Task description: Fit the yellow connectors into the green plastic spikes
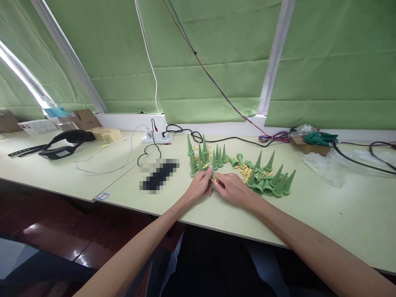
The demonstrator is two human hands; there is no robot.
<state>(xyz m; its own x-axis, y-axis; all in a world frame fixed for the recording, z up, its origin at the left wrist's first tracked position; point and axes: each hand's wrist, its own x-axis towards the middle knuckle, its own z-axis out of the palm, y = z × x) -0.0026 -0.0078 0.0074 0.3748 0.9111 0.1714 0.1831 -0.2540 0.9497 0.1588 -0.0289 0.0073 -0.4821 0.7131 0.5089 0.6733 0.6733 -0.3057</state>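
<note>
My left hand [200,184] is closed on a green cone, its thumb along the cone's side. Touching the same spot from the right, my right hand [231,187] pinches a small yellow piece [216,180] against the cone. Much of the held cone is hidden by my fingers. Behind my hands stand several upright green cones [204,149] with yellow pieces among them. On the right lies a second group of green cones [279,186], some upright and some on their sides, around a pile of small yellow pieces [246,172].
A pixelated dark object [159,176] lies left of my hands. Further left are a black headset [63,146] and small boxes [108,135]. A power strip [157,138] and cables run along the back. At right sit a cardboard box [311,146] and clear plastic [328,167].
</note>
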